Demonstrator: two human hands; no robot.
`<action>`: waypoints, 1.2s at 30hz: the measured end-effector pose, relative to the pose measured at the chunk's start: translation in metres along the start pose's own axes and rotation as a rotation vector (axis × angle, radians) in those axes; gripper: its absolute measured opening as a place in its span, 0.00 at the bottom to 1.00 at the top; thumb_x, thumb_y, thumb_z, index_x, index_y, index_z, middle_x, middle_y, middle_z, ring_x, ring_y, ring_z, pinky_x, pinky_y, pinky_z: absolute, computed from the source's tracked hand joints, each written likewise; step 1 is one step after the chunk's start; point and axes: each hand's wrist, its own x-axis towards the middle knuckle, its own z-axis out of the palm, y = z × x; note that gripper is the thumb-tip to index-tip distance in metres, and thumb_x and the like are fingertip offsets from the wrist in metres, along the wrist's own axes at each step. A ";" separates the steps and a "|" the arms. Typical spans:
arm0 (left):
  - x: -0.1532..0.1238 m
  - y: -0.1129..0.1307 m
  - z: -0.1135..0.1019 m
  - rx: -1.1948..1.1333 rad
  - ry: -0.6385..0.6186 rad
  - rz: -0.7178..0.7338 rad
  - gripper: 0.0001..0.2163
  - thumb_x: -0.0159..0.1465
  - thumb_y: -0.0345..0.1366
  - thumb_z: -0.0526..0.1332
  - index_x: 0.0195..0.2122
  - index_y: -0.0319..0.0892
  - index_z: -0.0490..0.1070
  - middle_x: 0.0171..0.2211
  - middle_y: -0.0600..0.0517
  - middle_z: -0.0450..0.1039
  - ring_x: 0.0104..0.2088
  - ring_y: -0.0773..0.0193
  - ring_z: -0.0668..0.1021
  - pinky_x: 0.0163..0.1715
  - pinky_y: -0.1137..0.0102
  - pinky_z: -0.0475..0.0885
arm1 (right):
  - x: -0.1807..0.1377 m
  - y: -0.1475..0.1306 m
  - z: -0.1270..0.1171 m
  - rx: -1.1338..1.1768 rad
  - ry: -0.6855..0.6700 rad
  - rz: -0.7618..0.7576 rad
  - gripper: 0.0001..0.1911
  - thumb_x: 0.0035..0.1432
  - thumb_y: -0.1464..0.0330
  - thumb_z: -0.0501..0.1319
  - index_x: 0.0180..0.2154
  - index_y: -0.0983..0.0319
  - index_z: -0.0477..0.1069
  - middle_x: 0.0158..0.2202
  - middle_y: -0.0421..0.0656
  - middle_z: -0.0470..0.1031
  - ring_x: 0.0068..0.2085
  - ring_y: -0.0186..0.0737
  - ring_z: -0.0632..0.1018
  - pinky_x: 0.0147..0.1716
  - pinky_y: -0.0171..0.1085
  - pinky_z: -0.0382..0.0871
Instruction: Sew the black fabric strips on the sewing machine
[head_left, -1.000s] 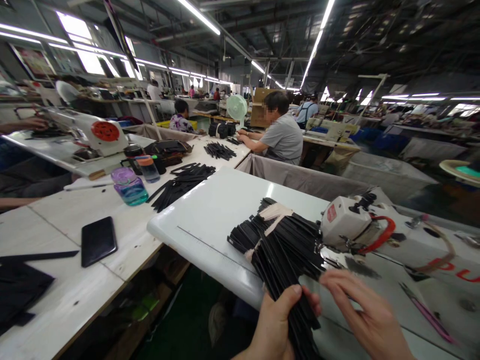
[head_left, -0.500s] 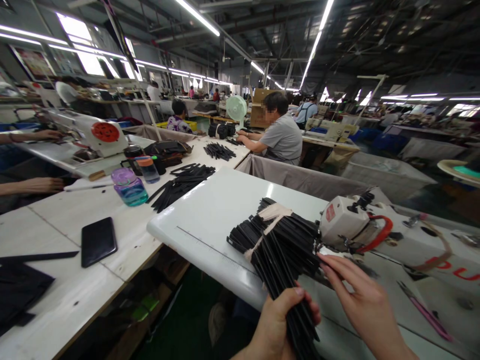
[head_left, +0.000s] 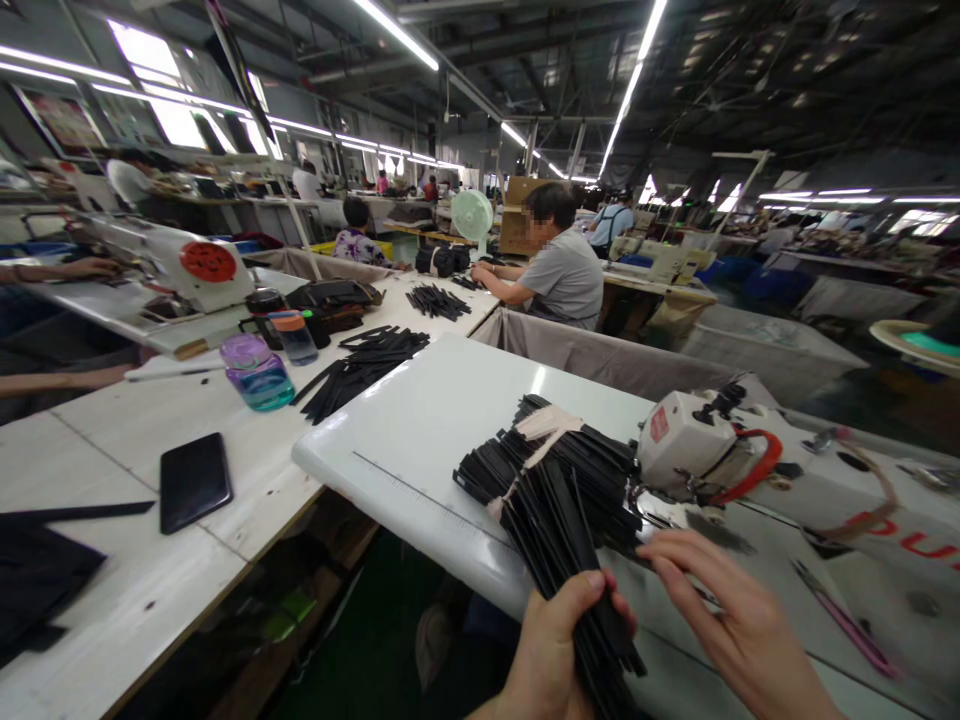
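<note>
My left hand (head_left: 551,650) is closed round a thick bunch of black strips (head_left: 570,560) at the front edge of the white sewing table (head_left: 427,420). My right hand (head_left: 739,625) hovers just right of the bunch, fingers spread and reaching toward the strips; nothing is in it. Behind lies a tied bundle of black strips (head_left: 555,455), bound with a pale cloth band. The white sewing machine head (head_left: 701,450) with a red loop stands to the right of the bundle.
On the long bench to the left lie a black phone (head_left: 195,482), a purple-lidded bottle (head_left: 255,372), loose black strips (head_left: 367,365) and another sewing machine (head_left: 187,270). A person in a grey shirt (head_left: 562,270) sits working beyond. A co-worker's arms rest at far left.
My right hand drew back slightly from the sewing machine toward the held bunch. My left hand keeps its grip, the strips shifting a little. The co-worker's arm at far left moved.
</note>
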 end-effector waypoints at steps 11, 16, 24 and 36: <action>-0.006 0.003 -0.003 0.084 -0.053 0.014 0.22 0.45 0.35 0.74 0.40 0.37 0.71 0.23 0.54 0.73 0.25 0.67 0.75 0.32 0.71 0.70 | -0.008 0.036 0.030 -0.163 0.066 0.025 0.13 0.67 0.63 0.52 0.47 0.59 0.71 0.44 0.46 0.80 0.43 0.41 0.81 0.42 0.37 0.76; -0.004 0.002 -0.002 0.028 -0.043 -0.008 0.18 0.44 0.32 0.74 0.35 0.38 0.71 0.24 0.54 0.72 0.25 0.68 0.74 0.32 0.72 0.71 | 0.004 0.029 0.026 -0.136 0.055 0.075 0.14 0.66 0.64 0.52 0.47 0.59 0.73 0.44 0.45 0.80 0.42 0.42 0.82 0.41 0.37 0.77; -0.006 0.004 -0.001 0.026 -0.031 0.001 0.14 0.46 0.28 0.71 0.34 0.37 0.73 0.26 0.52 0.73 0.27 0.66 0.76 0.34 0.69 0.73 | 0.002 0.031 0.040 -0.362 0.033 0.031 0.18 0.63 0.72 0.48 0.50 0.62 0.72 0.42 0.47 0.80 0.39 0.44 0.81 0.34 0.39 0.77; -0.008 0.009 -0.004 0.031 -0.099 -0.076 0.15 0.50 0.36 0.73 0.36 0.33 0.77 0.37 0.42 0.79 0.38 0.57 0.79 0.42 0.66 0.72 | -0.015 -0.039 -0.007 -0.224 -0.114 -0.402 0.21 0.61 0.72 0.51 0.56 0.63 0.65 0.42 0.47 0.79 0.39 0.42 0.80 0.40 0.35 0.75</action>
